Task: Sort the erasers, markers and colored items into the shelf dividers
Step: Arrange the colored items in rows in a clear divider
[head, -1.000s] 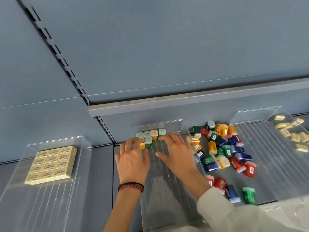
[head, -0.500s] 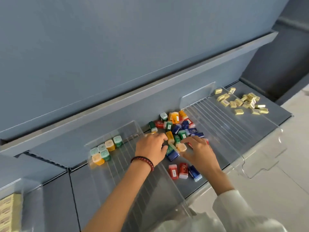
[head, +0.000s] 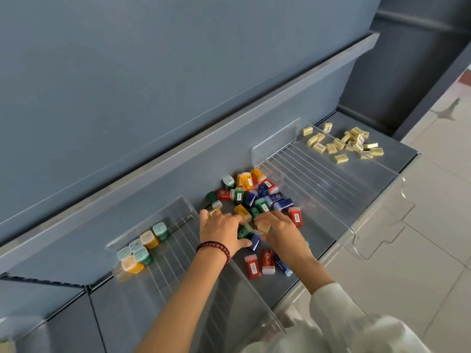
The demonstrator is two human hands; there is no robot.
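**Right hand (head: 283,233) pinching one pale orange case (head: 263,226), left hand (head: 220,229) lying open on the heap**

I am holding the pale orange case between thumb and fingertips at the near side of the heap of coloured cases (head: 257,200). My left hand is resting on the heap just beside it with its fingers straight and spread, gripping nothing that I can see. I judge it is lying there to pin the neighbours down, so that lifting one case is not dragging the others along.

The heap is sitting on the bare shelf (head: 317,236), in the gap between the left divider (head: 183,271) and the right divider (head: 313,179), both clear plastic. Two red cases (head: 260,262) are lying apart from it, near the shelf's front edge.

Six sorted cases (head: 142,247), orange and green, are standing caps up in the back left corner of the left divider. They are packed tight against its rear wall, which I take to be leaving room for rows in front. The case I am pinching looks like a match for the orange ones, so I expect to be carrying it over there next.

Yellow erasers (head: 341,145) are lying loose at the right end of the shelf, past the right divider, not yet tidied. Most of the sorting is yet to be done.
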